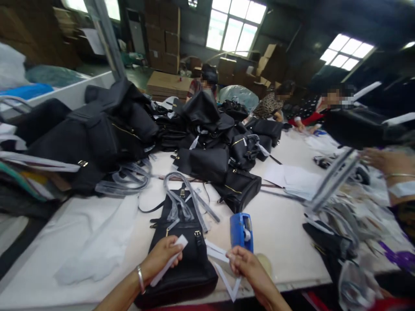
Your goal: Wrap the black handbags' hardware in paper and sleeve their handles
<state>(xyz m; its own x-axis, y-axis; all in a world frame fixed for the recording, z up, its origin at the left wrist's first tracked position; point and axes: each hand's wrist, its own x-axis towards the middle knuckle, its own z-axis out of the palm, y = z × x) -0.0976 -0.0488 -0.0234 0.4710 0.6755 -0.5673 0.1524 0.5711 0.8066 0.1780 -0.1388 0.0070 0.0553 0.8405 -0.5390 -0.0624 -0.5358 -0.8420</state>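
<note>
My left hand (165, 259) pinches a white paper strip (168, 264) over a black backpack (180, 250). The bag lies flat at the table's front edge, with gold-coloured buckles and straps wrapped in clear plastic (181, 203) on its upper part. To the right, my right hand (243, 264) has thumb and fingers pressed together. Its fingertips are at several loose white strips (216, 251), and I cannot make out what is in the pinch. Just beyond it stands a blue tape dispenser (241, 231), with a round beige object (264, 263) beside my hand.
Black bags (201, 164) are heaped across the table's middle and left. White sheets (293, 179) lie right of centre. At the far right, a co-worker's hand (376, 160) is near plastic-wrapped straps (333, 181). Several people work at the table's far side.
</note>
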